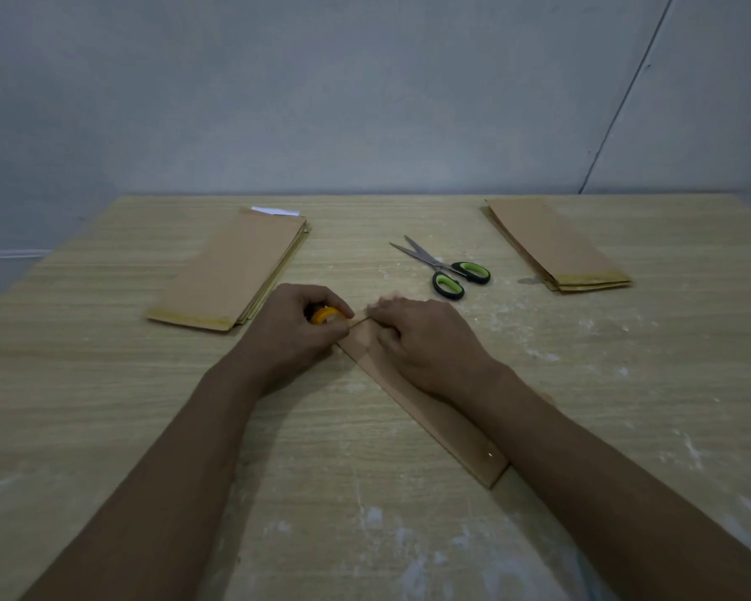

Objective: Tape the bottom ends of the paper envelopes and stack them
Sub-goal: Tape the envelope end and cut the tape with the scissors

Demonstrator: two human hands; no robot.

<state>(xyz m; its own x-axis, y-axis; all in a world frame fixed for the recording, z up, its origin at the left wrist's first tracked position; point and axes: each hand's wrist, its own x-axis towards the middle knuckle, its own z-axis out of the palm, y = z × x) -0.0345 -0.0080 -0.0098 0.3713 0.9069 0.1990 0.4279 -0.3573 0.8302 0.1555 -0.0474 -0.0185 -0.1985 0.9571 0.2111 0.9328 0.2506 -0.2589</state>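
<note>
Taping step: drawing tape from yellow tape roll [324, 315] gripped in left hand [293, 329], right hand [421, 340] pressing envelope [430, 412] flat mid-table. Next, probably reaching for scissors [445, 268] to cut.

Taping an envelope end on the wooden table

The left hand [298, 325] grips a yellow tape roll [324, 315] beside the far end of a brown envelope [434, 416] lying diagonally; the right hand [426, 340] presses on it. Envelope stacks lie far left [230, 271] and far right [556, 245], with green-handled scissors [445, 266] between them on the table [105, 405]
</note>
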